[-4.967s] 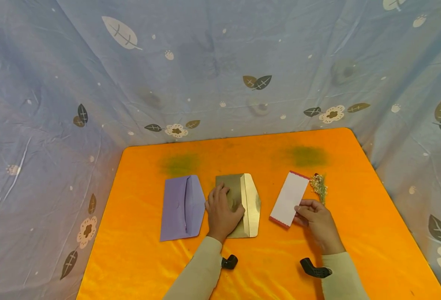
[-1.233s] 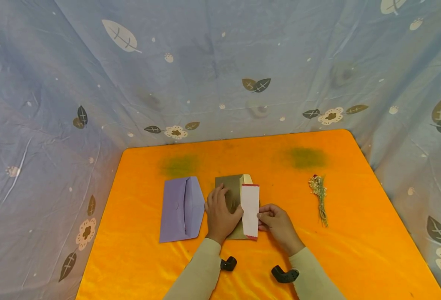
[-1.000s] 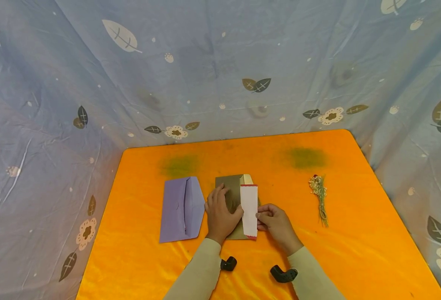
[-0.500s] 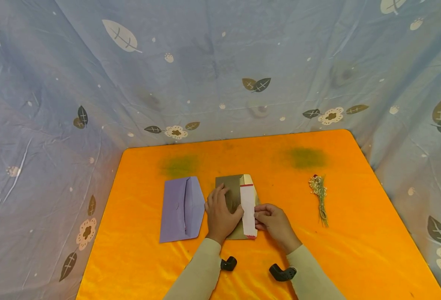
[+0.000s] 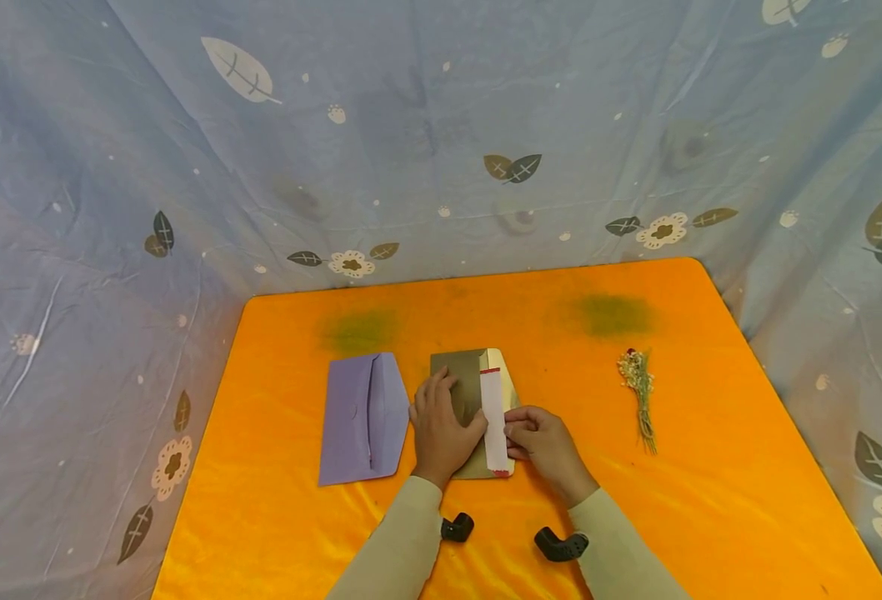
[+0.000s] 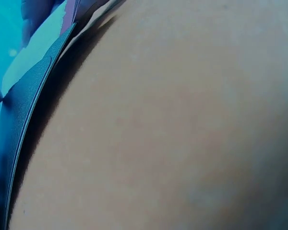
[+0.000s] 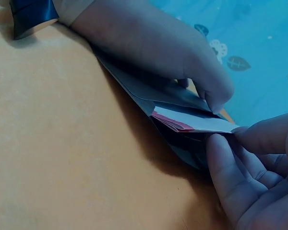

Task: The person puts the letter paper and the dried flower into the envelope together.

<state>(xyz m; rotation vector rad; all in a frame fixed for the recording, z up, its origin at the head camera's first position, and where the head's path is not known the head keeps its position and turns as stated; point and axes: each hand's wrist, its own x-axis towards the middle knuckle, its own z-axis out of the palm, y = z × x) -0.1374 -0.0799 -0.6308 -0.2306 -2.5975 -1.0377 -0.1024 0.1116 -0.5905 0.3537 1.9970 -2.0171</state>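
While the right hand (image 5: 542,440) pinches the card's right long edge, everything hinges on that card's line against the envelope mouth.

Right hand: fingers curled, thumb and fingertips (image 7: 221,158) pinching the white rectangular paper card with red end stripes (image 5: 493,421); the wrist view shows the same grip at the card's edge.
Card from right hand: immediately to its left, touching the fingertips.
Card long axis: runs away from the person, near end by the desk's front, far end toward the cloth backdrop; roughly parallel to the envelope's opening.
Card seat: left long edge tucked into the pocket of the flat olive-gold paper envelope (image 5: 459,387), right part out over the open flap; how deep it sits I cannot tell.
Left hand (image 5: 441,425): fingers spread flat, pressing the envelope body down; its wrist view is mostly blocked by skin, so no finer detail.
Nearer hand: right hand holds the card; left hand is just beside it, with thumb tip close to the card's left edge.
Insertion direction, my read: leftward, across the short axis.
Desk: orange cloth-covered desk (image 5: 711,500) carries it all.
Outward left: lilac paper envelope with open flap (image 5: 362,417), just beside the left hand, untouched.
Outward right: small dried flower sprig (image 5: 639,392), well apart from the right hand.
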